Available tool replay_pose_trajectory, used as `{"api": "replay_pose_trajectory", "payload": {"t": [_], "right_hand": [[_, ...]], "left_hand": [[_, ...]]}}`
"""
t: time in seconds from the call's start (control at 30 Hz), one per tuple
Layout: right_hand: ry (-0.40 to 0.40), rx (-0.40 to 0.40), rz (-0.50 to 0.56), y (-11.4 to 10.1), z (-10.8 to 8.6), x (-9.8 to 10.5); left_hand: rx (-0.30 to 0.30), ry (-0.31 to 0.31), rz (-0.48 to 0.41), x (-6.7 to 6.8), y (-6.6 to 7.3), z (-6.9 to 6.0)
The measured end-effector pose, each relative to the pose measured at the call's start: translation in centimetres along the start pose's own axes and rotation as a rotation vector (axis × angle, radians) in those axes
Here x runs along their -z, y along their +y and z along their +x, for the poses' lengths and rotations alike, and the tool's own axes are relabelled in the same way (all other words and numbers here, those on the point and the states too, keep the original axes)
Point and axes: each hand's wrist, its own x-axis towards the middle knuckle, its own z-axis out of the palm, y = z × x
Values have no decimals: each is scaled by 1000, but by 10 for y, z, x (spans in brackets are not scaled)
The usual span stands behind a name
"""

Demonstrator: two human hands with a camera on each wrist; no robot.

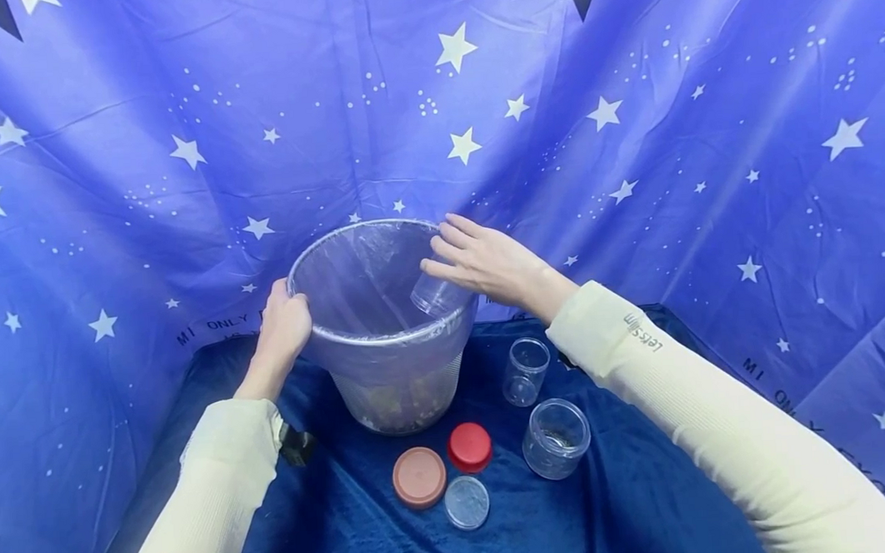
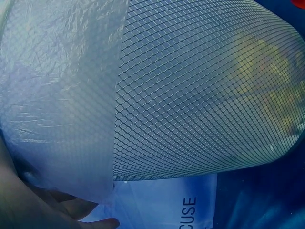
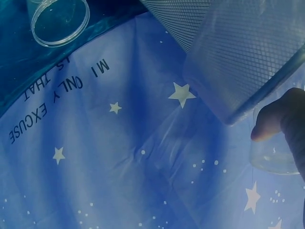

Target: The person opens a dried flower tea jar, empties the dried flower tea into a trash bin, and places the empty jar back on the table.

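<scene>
A mesh waste bin (image 1: 383,371) lined with a thin clear plastic bag (image 2: 62,86) stands on the dark blue cloth. My left hand (image 1: 283,328) grips its rim on the left side, thumb on top. In the left wrist view the fingers (image 2: 71,210) lie against the bag's folded-over edge. At the right side of the bin's mouth, my right hand (image 1: 490,261) holds a clear plastic jar (image 1: 436,297) that is tilted over the opening. The right wrist view shows the thumb (image 3: 271,119) against that jar (image 3: 274,157); its contents cannot be made out.
Two open clear jars stand right of the bin, a narrow one (image 1: 526,372) and a wider one (image 1: 556,439). In front lie a red lid (image 1: 470,447), a salmon-pink lid (image 1: 419,477) and a clear lid (image 1: 467,502). A blue star-printed curtain (image 1: 376,146) hangs close behind.
</scene>
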Motion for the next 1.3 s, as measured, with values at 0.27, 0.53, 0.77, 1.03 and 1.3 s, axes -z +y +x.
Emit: {"api": "replay_pose_trajectory", "payload": {"t": [0.27, 0.53, 0.77, 1.03, 1.3], "right_hand": [[-26, -53, 49, -4, -2, -3], [-67, -125, 59, -8, -7, -2], [-64, -177, 103, -7, -8, 0], [5, -231, 155, -3, -5, -3], [-37, -393, 337, 3, -11, -1]], "left_hand": [[-5, 6, 3, -1, -2, 0], [-10, 8, 5, -1, -3, 0], [-9, 1, 3, 0, -2, 0], [-8, 2, -6, 1, -2, 0], [-13, 3, -6, 0, -1, 0]]}}
